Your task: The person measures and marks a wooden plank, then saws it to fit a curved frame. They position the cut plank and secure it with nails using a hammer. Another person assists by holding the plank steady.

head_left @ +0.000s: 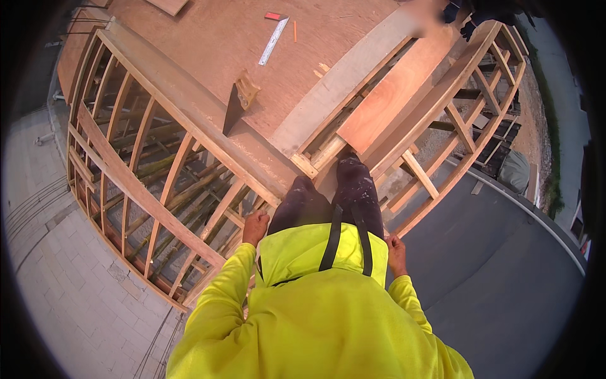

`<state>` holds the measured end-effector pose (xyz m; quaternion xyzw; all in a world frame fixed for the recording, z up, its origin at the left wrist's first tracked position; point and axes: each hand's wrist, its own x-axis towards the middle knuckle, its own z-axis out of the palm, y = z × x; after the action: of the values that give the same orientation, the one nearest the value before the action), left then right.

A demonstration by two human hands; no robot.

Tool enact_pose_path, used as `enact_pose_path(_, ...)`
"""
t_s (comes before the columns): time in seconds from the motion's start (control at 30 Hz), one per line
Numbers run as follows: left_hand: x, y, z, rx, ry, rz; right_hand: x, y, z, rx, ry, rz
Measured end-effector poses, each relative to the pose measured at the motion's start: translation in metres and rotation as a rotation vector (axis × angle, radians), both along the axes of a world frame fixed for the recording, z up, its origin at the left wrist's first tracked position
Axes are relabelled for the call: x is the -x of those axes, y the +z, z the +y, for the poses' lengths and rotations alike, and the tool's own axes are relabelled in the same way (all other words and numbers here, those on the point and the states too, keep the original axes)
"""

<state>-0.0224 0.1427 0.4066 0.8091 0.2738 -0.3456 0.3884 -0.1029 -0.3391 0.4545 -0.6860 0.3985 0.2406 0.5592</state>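
Observation:
My left hand (255,227) hangs beside my left thigh, close to the end of a long timber rail (202,145). Its fingers are curled in, and whatever they may hold is hidden. On the other side, my right hand (396,254) is closed next to the hem of my yellow shirt (328,309), near the curved timber frame (435,189); what is inside it cannot be made out. Ahead of my legs lies a reddish plywood strip (394,91) over a narrow timber channel. A handsaw (241,100) with a wooden handle rests by the left rail.
A metal try square (274,39) with a red stock and an orange pencil (295,31) lie on the plywood deck (214,38). Open curved ribs (148,132) drop away at left over poles. At the upper right are another person's dark-gloved hands (467,28).

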Motion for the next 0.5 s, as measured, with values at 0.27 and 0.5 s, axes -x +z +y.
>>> enact_pose_path(0.27, 0.101, -0.041, -0.043, -0.092, 0.347, 0.101, 0.017, 0.059, -0.058, -0.157, 0.073, 0.261)
enact_pose_path(0.5, -0.123, -0.165, -0.030, -0.423, 0.196, -0.507, -0.099, -0.012, -0.138, 0.099, 0.373, 0.188)
